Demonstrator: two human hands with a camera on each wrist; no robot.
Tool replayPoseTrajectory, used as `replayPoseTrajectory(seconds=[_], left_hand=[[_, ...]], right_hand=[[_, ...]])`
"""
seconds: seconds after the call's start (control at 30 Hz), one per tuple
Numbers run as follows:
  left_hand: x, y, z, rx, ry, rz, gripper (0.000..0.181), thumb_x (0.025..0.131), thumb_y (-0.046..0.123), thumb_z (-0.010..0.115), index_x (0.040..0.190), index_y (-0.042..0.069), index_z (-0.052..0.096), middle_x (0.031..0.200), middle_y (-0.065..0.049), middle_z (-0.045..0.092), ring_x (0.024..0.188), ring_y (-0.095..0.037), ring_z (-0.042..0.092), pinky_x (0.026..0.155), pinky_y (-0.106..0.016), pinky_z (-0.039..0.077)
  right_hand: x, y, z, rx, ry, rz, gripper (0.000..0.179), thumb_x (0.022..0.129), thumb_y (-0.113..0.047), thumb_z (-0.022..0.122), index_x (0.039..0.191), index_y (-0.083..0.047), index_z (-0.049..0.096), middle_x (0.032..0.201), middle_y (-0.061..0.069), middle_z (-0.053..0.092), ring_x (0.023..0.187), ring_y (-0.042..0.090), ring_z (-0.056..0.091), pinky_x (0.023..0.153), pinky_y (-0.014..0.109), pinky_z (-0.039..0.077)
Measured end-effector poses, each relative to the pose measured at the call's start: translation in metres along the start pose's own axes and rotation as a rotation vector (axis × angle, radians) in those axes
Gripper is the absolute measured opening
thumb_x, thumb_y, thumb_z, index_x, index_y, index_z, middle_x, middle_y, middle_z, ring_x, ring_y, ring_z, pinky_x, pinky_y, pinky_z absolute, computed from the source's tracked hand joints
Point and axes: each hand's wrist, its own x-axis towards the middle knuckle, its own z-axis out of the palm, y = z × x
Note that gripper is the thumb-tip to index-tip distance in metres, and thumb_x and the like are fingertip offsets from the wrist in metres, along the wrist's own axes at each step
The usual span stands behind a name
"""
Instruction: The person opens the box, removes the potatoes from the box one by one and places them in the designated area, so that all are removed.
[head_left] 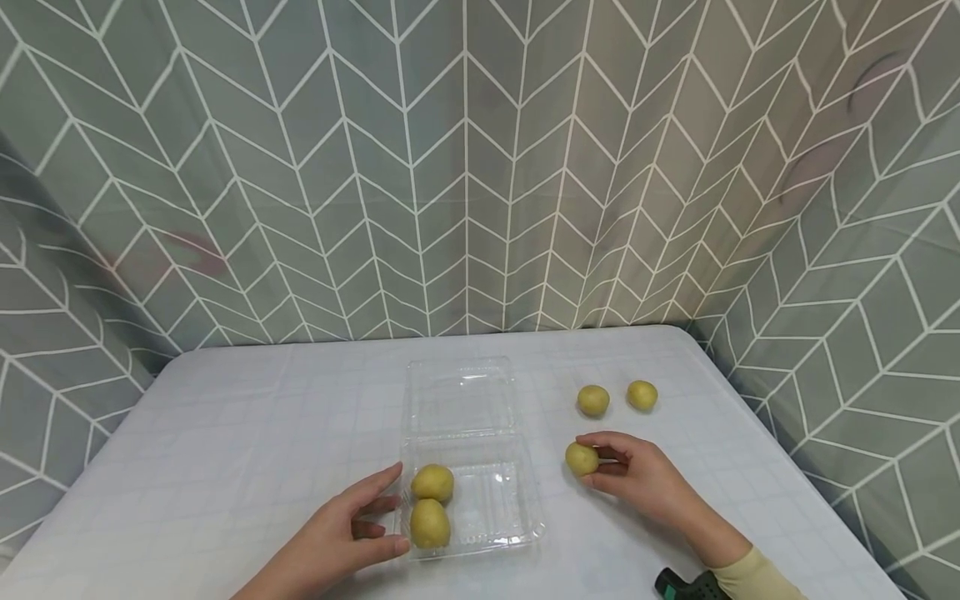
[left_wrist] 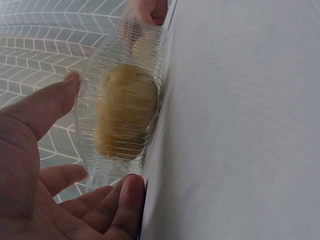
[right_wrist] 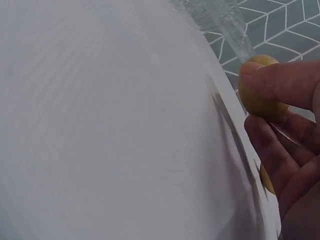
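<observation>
- The right hand (head_left: 641, 479) pinched a potato (head_left: 581, 459) between thumb and fingertips, well apart from the box (head_left: 491, 510) at about 2 o'clock of it; whether that potato touched the table (head_left: 262, 450) could not be told.
- The left hand (head_left: 337, 535) was spread and unclenched at about 9 o'clock of the box, with its thumb touching the rim.
- Inside the box, the upper potato (head_left: 432, 482) lay at 12 o'clock of the lower potato (head_left: 430, 524), the two touching along the box's 9 o'clock side.
- The lid (head_left: 461, 396) lay folded back at 12 o'clock of the box.
- From the pinched potato, a near potato (head_left: 593, 401) lay at about 12 o'clock and a far potato (head_left: 642, 395) between 1 and 2, both on the table.
- Each potato looked firm, fairly light and smooth, likely to roll and perhaps to bruise if dropped; the widest part, with thumb and fingers on opposite sides, seemed the surest hold.
- The box looked thin, light and slick, apt to slide or buckle under a hard squeeze; a gentle touch low on its side wall seemed best.
</observation>
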Motion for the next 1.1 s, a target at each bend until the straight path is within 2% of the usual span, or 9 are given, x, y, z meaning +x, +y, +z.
replayPoseTrajectory(seconds=[0.23,0.47,0.77,0.93,1.1], left_hand=[[0.0004,0.0001,-0.0001,0.004,0.008,-0.014,0.089,0.082,0.038,0.082,0.154,0.018,0.036,0.139,-0.016,0.053,0.105,-0.025,0.061,0.085,-0.037,0.055],[0.0,-0.0004,-0.0004,0.0,0.003,-0.005,0.088,0.082,0.037,0.082,0.155,0.018,0.035,0.139,-0.016,0.053,0.105,-0.025,0.061,0.084,-0.034,0.055],[0.0003,-0.0017,-0.0018,-0.005,-0.005,-0.004,0.087,0.083,0.037,0.081,0.155,0.019,0.035,0.14,-0.016,0.052,0.106,-0.025,0.061,0.084,-0.033,0.054],[-0.0008,-0.0008,-0.0041,-0.003,-0.01,0.014,0.086,0.084,0.036,0.081,0.155,0.02,0.035,0.145,-0.016,0.047,0.109,-0.025,0.06,0.084,-0.03,0.053],[-0.0006,-0.0016,-0.0043,-0.006,-0.017,0.015,0.086,0.084,0.035,0.08,0.155,0.02,0.034,0.144,-0.017,0.048,0.109,-0.025,0.06,0.084,-0.03,0.053]], right_hand=[[0.0004,0.0037,-0.0013,-0.005,-0.005,0.03,0.046,0.08,-0.009,0.083,0.123,-0.004,0.066,0.122,0.014,0.064,0.102,0.021,0.067,0.084,0.027,0.055],[-0.0011,0.0046,-0.0016,0.011,-0.015,0.066,0.048,0.08,-0.013,0.084,0.124,-0.004,0.065,0.123,0.014,0.064,0.102,0.019,0.067,0.085,0.027,0.054],[-0.0017,0.0051,-0.0008,-0.022,-0.018,0.031,0.047,0.08,-0.014,0.084,0.123,-0.006,0.066,0.121,0.01,0.065,0.1,0.019,0.067,0.086,0.03,0.055],[-0.0013,0.0069,0.001,-0.034,-0.01,0.035,0.047,0.08,-0.016,0.084,0.123,-0.008,0.066,0.121,0.008,0.065,0.098,0.017,0.067,0.084,0.03,0.055],[-0.002,0.0082,0.0014,-0.048,-0.005,0.037,0.048,0.08,-0.017,0.084,0.124,-0.009,0.066,0.121,0.007,0.065,0.095,0.016,0.066,0.082,0.029,0.055]])
